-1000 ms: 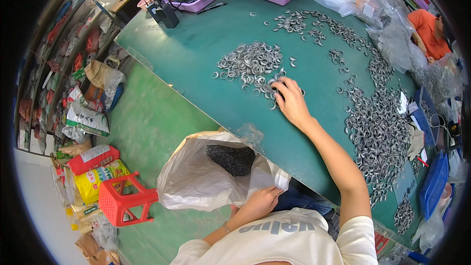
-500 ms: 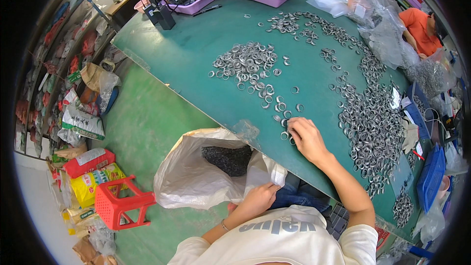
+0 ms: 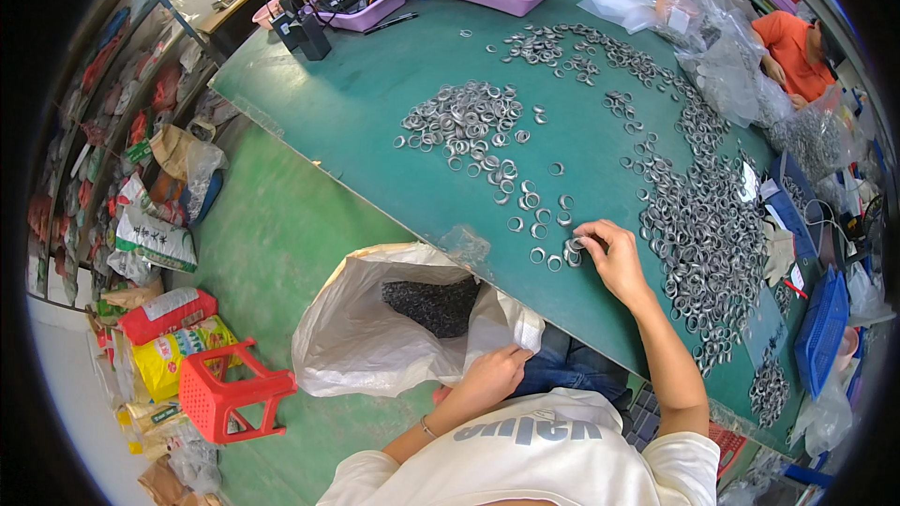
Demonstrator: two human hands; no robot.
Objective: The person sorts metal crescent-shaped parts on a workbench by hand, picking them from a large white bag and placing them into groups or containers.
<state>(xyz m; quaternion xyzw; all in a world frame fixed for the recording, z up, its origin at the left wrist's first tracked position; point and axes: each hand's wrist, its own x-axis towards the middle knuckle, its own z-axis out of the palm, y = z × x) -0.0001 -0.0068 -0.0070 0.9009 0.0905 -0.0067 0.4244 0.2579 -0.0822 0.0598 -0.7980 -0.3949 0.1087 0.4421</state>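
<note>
1. Left hand (image 3: 497, 375): closed on the rim of the white sack (image 3: 375, 356), just outside the near edge of the tabletop (image 3: 347, 84). A firm pinch suits this limp material, which could fold shut unsupported.
2. The sack's mouth gapes beside that edge, dark material (image 3: 431, 307) inside; a wide opening leaves the contents easy to see.
3. Right hand (image 3: 614, 253): above the tabletop by its near edge, thumb and fingers bent toward a few metal rings (image 3: 571, 251). Fingertips hide the contact, so I cannot tell whether they clamp one. A light touch should part rings without flicking them over the edge.
4. Loose rings trail away toward the ring heap (image 3: 464, 117), nearer the tabletop's left corner; spaced singly, they are easier to pinch.
5. The larger ring spread (image 3: 712, 244) runs up the tabletop's right side toward its far edge; careful reaching avoids mixing the groups.
</note>
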